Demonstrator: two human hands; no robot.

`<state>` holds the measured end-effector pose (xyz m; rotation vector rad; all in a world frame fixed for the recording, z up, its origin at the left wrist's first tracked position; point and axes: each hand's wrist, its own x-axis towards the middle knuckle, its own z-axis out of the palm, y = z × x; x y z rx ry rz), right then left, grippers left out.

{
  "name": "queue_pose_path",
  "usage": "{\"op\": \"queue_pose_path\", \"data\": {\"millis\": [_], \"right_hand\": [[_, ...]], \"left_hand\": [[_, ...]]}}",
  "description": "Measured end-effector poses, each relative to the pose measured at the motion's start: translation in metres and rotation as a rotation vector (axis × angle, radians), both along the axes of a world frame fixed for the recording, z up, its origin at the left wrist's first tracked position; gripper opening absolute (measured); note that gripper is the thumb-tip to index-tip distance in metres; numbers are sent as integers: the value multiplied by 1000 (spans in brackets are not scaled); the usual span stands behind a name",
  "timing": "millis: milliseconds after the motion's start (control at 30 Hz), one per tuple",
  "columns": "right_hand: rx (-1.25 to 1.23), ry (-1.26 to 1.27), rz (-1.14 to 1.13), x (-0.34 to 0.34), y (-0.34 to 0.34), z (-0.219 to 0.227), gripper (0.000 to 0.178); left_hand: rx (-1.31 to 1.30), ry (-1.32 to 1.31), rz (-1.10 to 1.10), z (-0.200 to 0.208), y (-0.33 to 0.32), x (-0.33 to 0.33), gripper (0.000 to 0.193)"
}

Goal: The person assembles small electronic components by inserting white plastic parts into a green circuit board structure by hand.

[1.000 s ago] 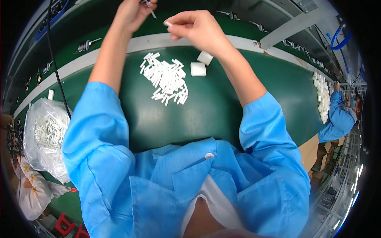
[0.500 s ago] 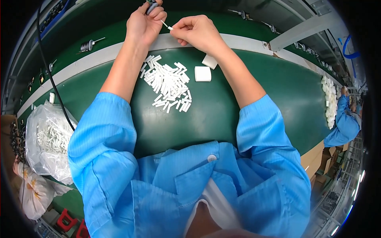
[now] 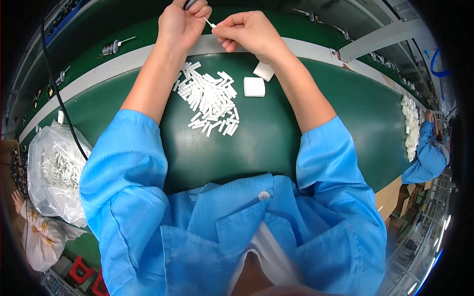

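Observation:
At the top of the view my left hand (image 3: 181, 25) is closed around a small dark grey rounded part (image 3: 189, 4), partly cut off by the picture's edge. A thin pale lead (image 3: 207, 20) reaches from it toward my right hand (image 3: 251, 32). Between thumb and forefinger, my right hand pinches a short white tube (image 3: 213, 25), which meets the lead's end; how far it is over the lead is too small to tell. Below my wrists a loose pile of white tubes (image 3: 210, 98) lies on the green table (image 3: 222, 155).
Two white blocks (image 3: 254, 87) lie beside my right forearm. A clear plastic bag (image 3: 37, 182) of white tubes stands left, near a hanging black cable (image 3: 61, 98). Beyond the pale rail (image 3: 118, 74), dark parts with shafts (image 3: 112, 47) lie on green. Other people are at both sides.
Both hands sit slightly higher in the picture, so less of the grey part shows. My right hand still pinches the white tube at the lead. The view has shifted a little.

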<state>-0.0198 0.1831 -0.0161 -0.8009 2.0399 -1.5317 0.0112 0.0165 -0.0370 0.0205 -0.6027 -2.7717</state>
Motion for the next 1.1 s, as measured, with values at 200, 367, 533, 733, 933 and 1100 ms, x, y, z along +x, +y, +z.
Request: {"op": "queue_pose_path", "data": {"millis": [200, 367, 533, 733, 933, 1100], "right_hand": [[-246, -6, -145, -13, 0, -11, 22], [-216, 267, -265, -9, 3, -1, 18], [-268, 160, -179, -21, 6, 6, 14], [-212, 118, -152, -23, 11, 4, 14], [-216, 996, -207, -6, 10, 12, 11], [-41, 1160, -65, -16, 22, 14, 12]], "left_hand": [[-255, -121, 97, -7, 26, 5, 11], [-314, -62, 57, -34, 7, -11, 14], [-321, 54, -20, -16, 17, -2, 5], [-186, 297, -119, -20, 25, -2, 4], [-260, 17, 5, -16, 31, 4, 6], [-366, -80, -76, -21, 23, 1, 6]]}}
